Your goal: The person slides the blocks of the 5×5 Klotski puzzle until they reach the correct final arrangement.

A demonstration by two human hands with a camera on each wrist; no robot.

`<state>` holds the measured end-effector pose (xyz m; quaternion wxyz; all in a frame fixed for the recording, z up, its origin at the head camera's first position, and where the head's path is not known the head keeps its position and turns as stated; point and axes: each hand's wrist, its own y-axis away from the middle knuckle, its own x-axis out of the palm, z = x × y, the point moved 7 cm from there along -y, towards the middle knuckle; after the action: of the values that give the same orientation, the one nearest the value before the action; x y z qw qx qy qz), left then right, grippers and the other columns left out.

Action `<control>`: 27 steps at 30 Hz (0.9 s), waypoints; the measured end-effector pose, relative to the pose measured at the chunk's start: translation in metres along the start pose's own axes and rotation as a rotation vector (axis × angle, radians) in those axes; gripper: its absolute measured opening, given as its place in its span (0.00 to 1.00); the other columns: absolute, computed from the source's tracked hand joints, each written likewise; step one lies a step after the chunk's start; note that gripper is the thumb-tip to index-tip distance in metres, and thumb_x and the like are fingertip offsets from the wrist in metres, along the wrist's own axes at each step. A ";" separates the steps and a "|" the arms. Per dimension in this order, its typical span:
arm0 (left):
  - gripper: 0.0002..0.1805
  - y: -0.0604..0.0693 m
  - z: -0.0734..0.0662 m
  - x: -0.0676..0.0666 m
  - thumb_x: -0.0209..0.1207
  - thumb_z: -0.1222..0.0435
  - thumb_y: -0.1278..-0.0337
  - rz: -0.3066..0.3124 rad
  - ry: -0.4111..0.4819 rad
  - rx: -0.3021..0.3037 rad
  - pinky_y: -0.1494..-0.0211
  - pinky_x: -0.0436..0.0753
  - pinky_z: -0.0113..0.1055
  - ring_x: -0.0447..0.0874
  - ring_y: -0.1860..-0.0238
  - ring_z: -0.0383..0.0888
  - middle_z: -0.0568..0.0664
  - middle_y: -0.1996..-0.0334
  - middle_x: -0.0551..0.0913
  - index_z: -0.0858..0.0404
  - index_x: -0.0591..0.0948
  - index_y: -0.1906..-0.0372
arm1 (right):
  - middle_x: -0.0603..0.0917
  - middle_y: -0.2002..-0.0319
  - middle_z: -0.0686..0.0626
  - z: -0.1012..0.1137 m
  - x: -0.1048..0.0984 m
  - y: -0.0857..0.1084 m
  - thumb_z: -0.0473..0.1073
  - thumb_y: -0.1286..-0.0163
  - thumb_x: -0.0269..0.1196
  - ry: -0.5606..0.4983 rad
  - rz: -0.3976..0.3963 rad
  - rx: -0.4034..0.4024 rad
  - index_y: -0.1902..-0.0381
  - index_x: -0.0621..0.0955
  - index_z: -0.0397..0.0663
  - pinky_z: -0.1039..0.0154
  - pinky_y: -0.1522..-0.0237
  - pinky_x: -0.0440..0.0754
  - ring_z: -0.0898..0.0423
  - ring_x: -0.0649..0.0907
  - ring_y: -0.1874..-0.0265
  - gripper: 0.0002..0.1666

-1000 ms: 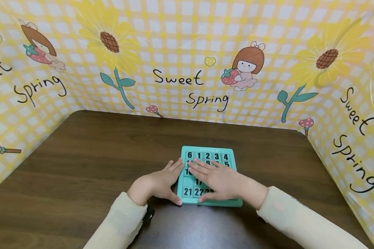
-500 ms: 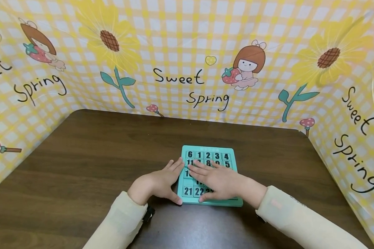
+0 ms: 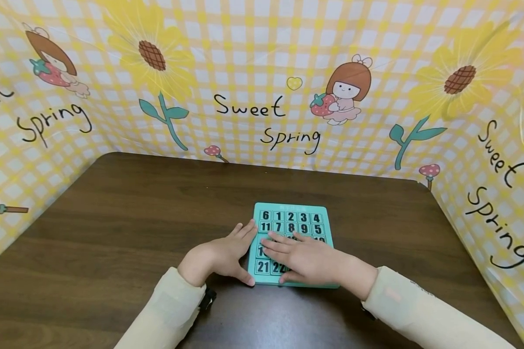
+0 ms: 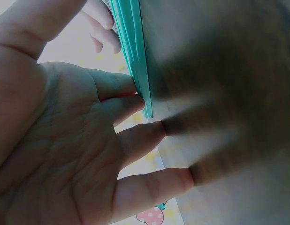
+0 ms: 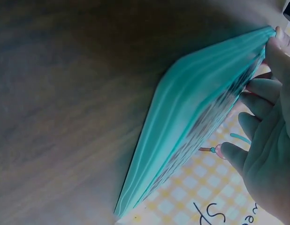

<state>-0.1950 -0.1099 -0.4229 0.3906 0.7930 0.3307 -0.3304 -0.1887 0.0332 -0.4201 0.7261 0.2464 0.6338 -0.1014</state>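
Observation:
A teal number sliding puzzle (image 3: 314,209) lies flat on the table, its black-numbered tiles facing up. Along its left side rests my left hand (image 3: 227,257), fingertips at the edge and thumb by the near left corner. The left wrist view shows those fingers extended against the puzzle's side wall (image 4: 138,56). My right hand (image 3: 312,261) lies over the lower rows, its fairly straight fingertips on tiles at the left. It covers much of the third to fifth rows. In the right wrist view, the fingers reach across the tile face.
The dark wood table (image 3: 135,218) surrounds the puzzle. A yellow checked cloth (image 3: 244,58) with flowers and lettering stands behind and along both sides. A dark band (image 3: 207,299) shows under the left sleeve.
My right hand has slid slightly toward the person. A tile in the left column has moved from the third row down to the fourth. The left hand stays at the edge.

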 end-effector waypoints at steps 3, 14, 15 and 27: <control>0.64 0.000 0.000 0.000 0.74 0.50 0.52 -0.001 -0.001 0.003 0.21 0.54 0.53 0.35 0.19 0.60 0.57 0.19 0.37 0.67 0.44 0.21 | 0.49 0.19 0.53 -0.005 -0.003 -0.002 0.68 0.30 0.55 -0.013 -0.007 -0.004 0.20 0.54 0.51 0.41 0.25 0.57 0.53 0.48 0.20 0.50; 0.65 -0.001 0.000 0.001 0.74 0.50 0.53 -0.001 -0.002 -0.003 0.21 0.54 0.53 0.35 0.19 0.59 0.56 0.19 0.38 0.67 0.44 0.20 | 0.45 0.18 0.52 -0.031 -0.008 -0.017 0.76 0.35 0.55 -0.120 0.005 0.091 0.20 0.50 0.51 0.39 0.24 0.52 0.52 0.44 0.19 0.59; 0.65 -0.001 0.000 0.001 0.74 0.50 0.53 -0.003 0.000 -0.004 0.21 0.54 0.53 0.35 0.19 0.59 0.56 0.19 0.38 0.66 0.44 0.20 | 0.44 0.18 0.52 -0.032 -0.007 -0.018 0.77 0.36 0.54 -0.118 0.018 0.100 0.19 0.49 0.51 0.39 0.24 0.52 0.53 0.44 0.19 0.60; 0.65 -0.001 0.002 0.001 0.74 0.50 0.54 -0.013 0.005 0.000 0.21 0.54 0.53 0.35 0.19 0.59 0.56 0.19 0.38 0.67 0.45 0.20 | 0.44 0.19 0.51 -0.015 0.000 -0.012 0.80 0.40 0.55 -0.038 0.044 0.066 0.20 0.50 0.50 0.41 0.24 0.53 0.52 0.43 0.19 0.63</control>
<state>-0.1957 -0.1106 -0.4246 0.3877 0.7916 0.3370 -0.3309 -0.2075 0.0298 -0.4242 0.7314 0.2822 0.6108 -0.1107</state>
